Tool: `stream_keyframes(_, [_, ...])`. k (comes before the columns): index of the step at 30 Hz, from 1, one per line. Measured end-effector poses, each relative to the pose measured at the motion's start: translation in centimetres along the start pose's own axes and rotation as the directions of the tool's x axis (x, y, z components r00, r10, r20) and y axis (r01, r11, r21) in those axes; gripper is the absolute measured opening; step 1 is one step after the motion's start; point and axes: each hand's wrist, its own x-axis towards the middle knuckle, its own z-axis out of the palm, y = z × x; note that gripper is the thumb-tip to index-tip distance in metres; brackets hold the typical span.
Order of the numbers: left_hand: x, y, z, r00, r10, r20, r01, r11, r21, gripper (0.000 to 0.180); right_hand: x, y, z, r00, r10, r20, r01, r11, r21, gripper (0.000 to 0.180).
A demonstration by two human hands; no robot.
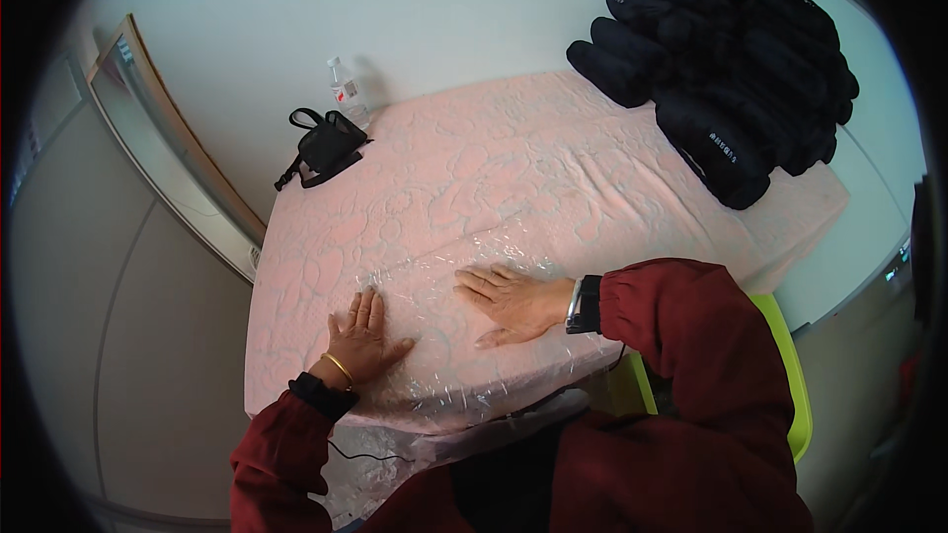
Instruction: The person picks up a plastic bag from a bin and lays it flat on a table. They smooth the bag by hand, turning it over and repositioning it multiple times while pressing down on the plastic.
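Head view, clear plastic sheet [434, 278]: spread directly beneath and between the two palms, glints being thrown up past the fingertips and down toward the near edge; its long axis cannot be told.
Left hand [363, 343]: nothing gripped, palm laid flat with fingers parted and pointed away; the sheet is met just off its thumb, to the right.
Right hand [518, 306]: likewise unclenched and pressed flat, fingers aimed leftward across the sheet, set slightly farther out than the left.
Nearer hand: neither is favoured, contact seemingly being made by both.
Pink embossed cover [395, 207]: stretched under the sheet and well beyond both hands.
Black strapped pouch [331, 146]: parked beyond the left hand, clear bottle [348, 99] just behind.
Black padded rolls [711, 59]: heaped beyond and right of the right hand.
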Motion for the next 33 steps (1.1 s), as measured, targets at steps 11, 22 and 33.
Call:
stream_keyframes(11, [-0.4,0.0,0.2,1.0,-0.015,-0.016,0.015,1.0,0.017,0.108,-4.0,6.6,0.5,0.949,0.307,-0.066,-0.301,0.95,0.083,0.091])
stream_keyframes(22, [-0.1,-2.8,0.3,0.971,-0.124,-0.203,0.035,0.919,-0.392,0.102,-11.6,2.7,0.6,0.674,0.467,-0.572,-0.328,0.883,0.335,0.047])
stream_keyframes(33, [0.9,-4.4,1.5,0.911,-0.22,-0.348,-0.011,0.831,-0.556,0.062,-14.8,-3.2,0.9,0.699,0.486,-0.525,-0.091,0.789,0.608,0.028])
